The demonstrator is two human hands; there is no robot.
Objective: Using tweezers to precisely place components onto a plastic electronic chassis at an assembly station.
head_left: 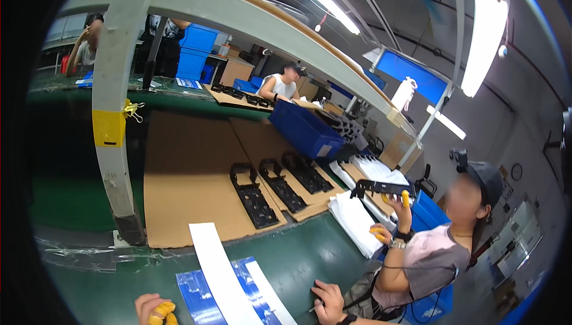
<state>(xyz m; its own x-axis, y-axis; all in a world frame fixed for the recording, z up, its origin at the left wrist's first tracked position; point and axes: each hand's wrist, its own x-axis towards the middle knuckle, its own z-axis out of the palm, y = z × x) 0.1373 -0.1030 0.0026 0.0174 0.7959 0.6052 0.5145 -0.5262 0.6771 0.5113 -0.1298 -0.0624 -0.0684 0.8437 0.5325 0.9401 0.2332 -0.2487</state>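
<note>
My left hand [156, 309] is at the lower edge, left of a blue-and-white sheet [196, 295]. Yellow covers wrap some of its fingertips, and the fingers are curled together; whatever they may hold is cut off from sight. On the green bench edge lies my right hand [328, 302], its fingers apart and a dark band at its wrist. Between the hands, a long white strip [217, 271] lies across the blue-and-white sheets, with a second white strip [268, 292] to its right. Neither hand visibly touches the strips.
Black plastic frames [256, 203] lie on brown cardboard [185, 188] beyond the bench. A blue bin [307, 128] stands behind them. At right, a co-worker [429, 253] with yellow finger covers lifts another black frame [381, 187] beside white paper stacks [354, 224]. A grey post [113, 176] rises at left.
</note>
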